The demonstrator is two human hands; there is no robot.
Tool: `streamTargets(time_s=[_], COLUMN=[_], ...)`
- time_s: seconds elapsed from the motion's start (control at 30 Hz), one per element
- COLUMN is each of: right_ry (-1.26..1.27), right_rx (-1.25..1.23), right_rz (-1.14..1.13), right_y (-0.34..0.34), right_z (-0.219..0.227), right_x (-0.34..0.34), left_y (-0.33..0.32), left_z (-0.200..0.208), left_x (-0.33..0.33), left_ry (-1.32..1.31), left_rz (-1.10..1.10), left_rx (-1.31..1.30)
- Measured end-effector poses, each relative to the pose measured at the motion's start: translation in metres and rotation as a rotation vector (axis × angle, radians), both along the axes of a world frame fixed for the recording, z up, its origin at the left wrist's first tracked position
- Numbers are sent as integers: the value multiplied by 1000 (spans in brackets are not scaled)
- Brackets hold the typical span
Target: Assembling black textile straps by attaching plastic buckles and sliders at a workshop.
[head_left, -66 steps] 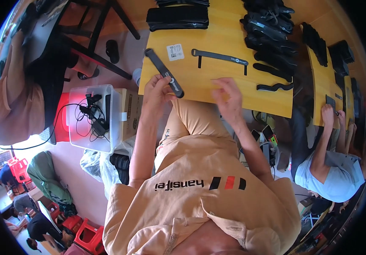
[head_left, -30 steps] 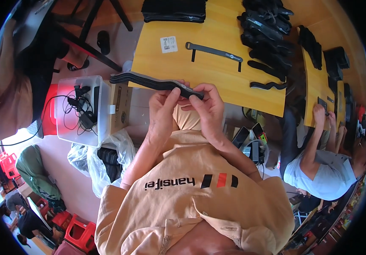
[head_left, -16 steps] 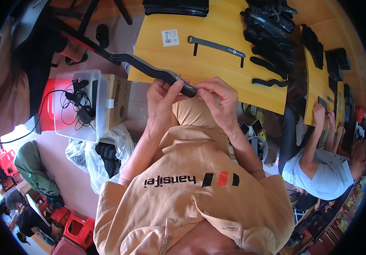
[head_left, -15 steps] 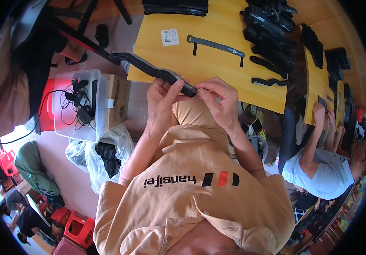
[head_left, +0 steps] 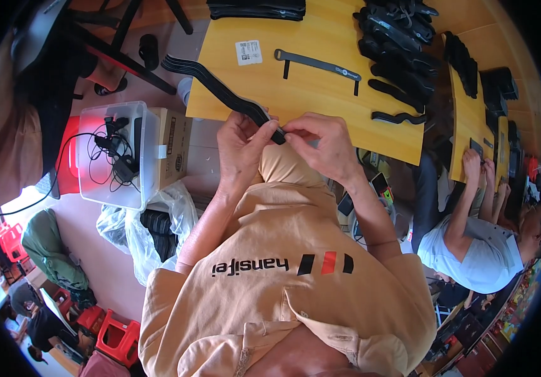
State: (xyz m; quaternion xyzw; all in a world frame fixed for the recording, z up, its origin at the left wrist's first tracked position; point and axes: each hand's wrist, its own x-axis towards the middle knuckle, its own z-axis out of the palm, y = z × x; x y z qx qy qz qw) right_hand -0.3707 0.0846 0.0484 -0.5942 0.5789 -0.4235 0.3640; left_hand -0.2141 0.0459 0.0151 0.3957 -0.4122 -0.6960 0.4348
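Observation:
My left hand (head_left: pixel 242 143) is closed around a stack of black straps (head_left: pixel 217 91), near its lower end. The stack's wavy length runs up and left, past the table's left edge. My right hand (head_left: pixel 325 143) pinches at the tip of the same stack, thumb and forefinger together; whether it has one strap or several cannot be made out. Beyond my hands, a single dark grey strap (head_left: pixel 320 64) with a looped end lies flat on the yellow table (head_left: pixel 245 85), over two short black strips. A white label sheet (head_left: pixel 249 53) lies to its left.
Black strap piles (head_left: pixel 402 38) cover the table's right side, and a neat stack (head_left: pixel 258 9) sits at its far edge. At left stands a clear plastic bin (head_left: pixel 85 182) of cables, beside a cardboard box (head_left: pixel 174 141). A co-worker (head_left: pixel 471 245) works at another table on the right.
The strap stack has tilted more steeply, its far end higher than before. My right hand has shifted slightly, still at the stack's tip.

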Motion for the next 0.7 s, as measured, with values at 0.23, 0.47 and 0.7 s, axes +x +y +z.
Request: streamTargets(time_s=[0.23, 0.47, 0.7], right_ry=[51, 68, 15], right_rx=[81, 110, 84], right_rz=[28, -41, -68], right_y=[-2, -2, -4], right_z=[-3, -11, -12], right_x=[1, 5, 7], left_y=[1, 2, -1], left_z=[-3, -3, -4], left_x=[0, -3, -2], left_ry=[-113, -115, -66], left_rz=[5, 42, 32], left_rx=[-81, -41, -20])
